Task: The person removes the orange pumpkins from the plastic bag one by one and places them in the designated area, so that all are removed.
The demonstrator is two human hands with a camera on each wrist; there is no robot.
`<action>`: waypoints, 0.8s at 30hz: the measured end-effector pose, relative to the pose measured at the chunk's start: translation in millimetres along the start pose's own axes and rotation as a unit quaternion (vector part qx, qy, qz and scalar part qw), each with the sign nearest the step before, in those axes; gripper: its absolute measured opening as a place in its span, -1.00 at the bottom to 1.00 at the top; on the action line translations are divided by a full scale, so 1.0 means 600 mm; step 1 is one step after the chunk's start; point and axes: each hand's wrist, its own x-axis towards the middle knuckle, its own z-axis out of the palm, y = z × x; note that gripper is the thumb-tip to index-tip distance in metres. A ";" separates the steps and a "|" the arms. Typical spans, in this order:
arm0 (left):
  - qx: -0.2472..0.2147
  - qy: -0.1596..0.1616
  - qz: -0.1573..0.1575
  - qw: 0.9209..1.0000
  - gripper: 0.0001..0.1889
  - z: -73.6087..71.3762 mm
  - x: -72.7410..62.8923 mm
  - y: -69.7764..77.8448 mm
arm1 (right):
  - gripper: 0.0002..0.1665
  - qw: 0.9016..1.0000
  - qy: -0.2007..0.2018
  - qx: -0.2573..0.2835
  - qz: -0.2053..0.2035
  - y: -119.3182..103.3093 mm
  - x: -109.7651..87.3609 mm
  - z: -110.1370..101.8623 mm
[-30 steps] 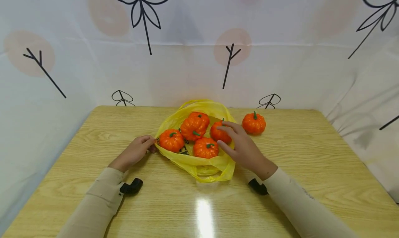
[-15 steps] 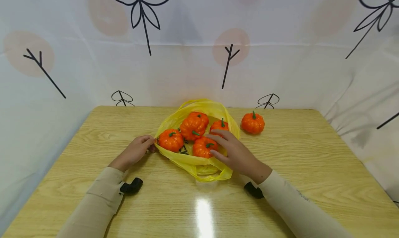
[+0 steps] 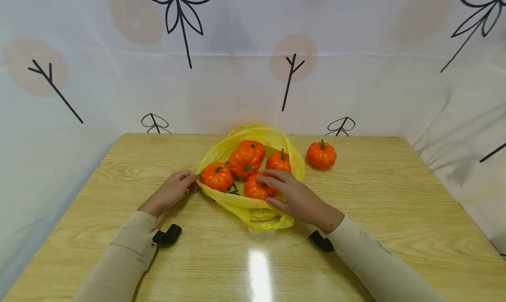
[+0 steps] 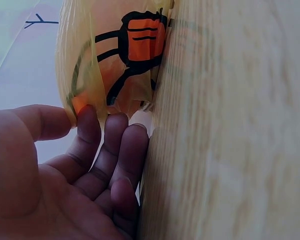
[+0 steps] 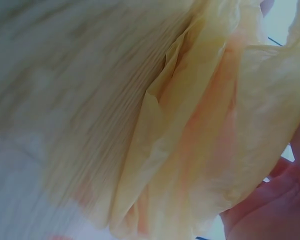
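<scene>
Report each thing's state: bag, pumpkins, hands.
Yellow bag: mouth open
Loose pumpkin: upright, outside bag
Left pumpkin: in bag, stem up
Middle pumpkin: in bag, tipped
Back pumpkin: in bag, partly hidden
Right pumpkin: in bag, upright
Front pumpkin: in bag
Left hand: pinching bag
Right hand: fingers over front pumpkin

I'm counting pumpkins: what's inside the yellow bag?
Five orange pumpkins show inside the yellow bag; the right hand partly covers the front one. Anything beneath them cannot be seen.
</scene>
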 end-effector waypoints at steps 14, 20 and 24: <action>0.003 0.002 0.009 1.000 -0.62 -0.001 0.000 0.004 | -0.29 0.999 -0.024 -0.027 -0.009 0.006 0.003 0.007; 0.003 -0.001 0.010 1.000 -0.61 -0.002 0.000 0.006 | -0.28 0.999 -0.018 -0.037 -0.019 0.010 0.003 0.008; 0.003 -0.003 0.008 1.000 -0.61 -0.001 -0.001 0.004 | -0.29 0.999 -0.015 -0.037 -0.028 0.009 0.002 0.007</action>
